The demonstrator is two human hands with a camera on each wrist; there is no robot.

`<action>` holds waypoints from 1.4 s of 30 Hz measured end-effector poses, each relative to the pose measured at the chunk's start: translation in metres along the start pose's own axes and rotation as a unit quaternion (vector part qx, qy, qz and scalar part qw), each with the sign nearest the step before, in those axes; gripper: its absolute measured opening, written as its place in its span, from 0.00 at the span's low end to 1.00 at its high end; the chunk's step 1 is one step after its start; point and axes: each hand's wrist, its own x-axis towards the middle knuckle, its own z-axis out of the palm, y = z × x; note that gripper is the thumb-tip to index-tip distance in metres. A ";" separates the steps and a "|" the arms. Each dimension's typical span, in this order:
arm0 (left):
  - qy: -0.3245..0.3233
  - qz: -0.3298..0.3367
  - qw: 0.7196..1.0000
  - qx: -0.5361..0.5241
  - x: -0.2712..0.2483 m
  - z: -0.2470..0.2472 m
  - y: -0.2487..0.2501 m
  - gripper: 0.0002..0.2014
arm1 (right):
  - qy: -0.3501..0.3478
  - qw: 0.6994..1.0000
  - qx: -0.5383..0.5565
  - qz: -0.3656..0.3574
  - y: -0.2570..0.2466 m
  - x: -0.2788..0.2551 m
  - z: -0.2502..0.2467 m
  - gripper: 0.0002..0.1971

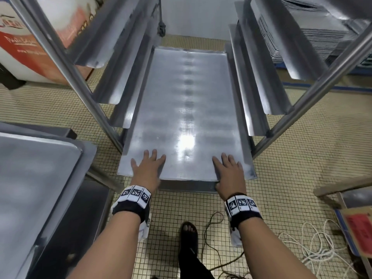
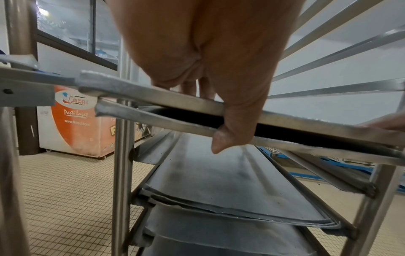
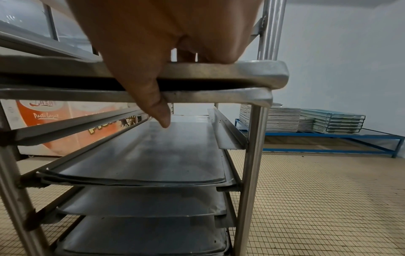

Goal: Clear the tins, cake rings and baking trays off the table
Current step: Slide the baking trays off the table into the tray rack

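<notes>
A large flat metal baking tray (image 1: 187,109) lies on the rails of a steel trolley rack (image 1: 66,63), its front end sticking out toward me. My left hand (image 1: 148,168) rests flat on its near left corner and my right hand (image 1: 227,170) on its near right corner, fingers straight. In the left wrist view my left hand (image 2: 208,60) has its thumb (image 2: 225,138) hanging down over the tray rim (image 2: 306,121) and a second rim just below. The right wrist view shows my right hand (image 3: 153,34) with its thumb (image 3: 157,107) across the front rim (image 3: 252,69) the same way.
More trays (image 2: 230,181) fill the lower rails (image 3: 142,155). Another baking tray (image 1: 36,168) sits on the table at my left. A stack of trays (image 3: 282,119) stands on a blue frame at right. An orange freezer (image 1: 24,43) is behind left. Cords (image 1: 314,244) lie on the tiled floor.
</notes>
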 end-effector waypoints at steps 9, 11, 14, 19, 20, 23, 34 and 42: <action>0.016 -0.003 1.000 -0.013 0.054 -0.022 0.002 0.46 | 0.020 1.000 -0.007 -0.009 0.005 0.059 -0.007 0.44; 0.020 -0.004 1.000 -0.017 0.064 -0.025 0.000 0.47 | 0.021 1.000 -0.008 -0.009 0.005 0.069 -0.007 0.45; 0.022 0.000 1.000 -0.021 0.076 -0.030 -0.002 0.46 | 0.019 1.000 -0.012 -0.006 0.005 0.083 -0.007 0.45; 0.017 0.005 1.000 0.001 0.093 -0.039 -0.004 0.45 | 0.026 0.999 -0.020 -0.007 0.004 0.099 -0.007 0.46; 0.015 0.005 1.000 0.002 0.095 -0.040 -0.004 0.46 | 0.025 0.999 -0.020 -0.007 0.004 0.102 -0.007 0.46; 0.016 0.002 1.000 -0.001 0.102 -0.042 -0.005 0.46 | 0.023 1.000 -0.020 -0.007 0.005 0.108 -0.008 0.45; 0.040 0.006 0.996 0.086 0.095 -0.036 -0.003 0.43 | 0.003 0.998 -0.064 0.012 -0.004 0.110 -0.008 0.44; 0.039 -0.005 0.995 0.089 0.018 -0.011 -0.015 0.42 | -0.032 0.995 -0.076 0.046 -0.034 0.058 -0.020 0.40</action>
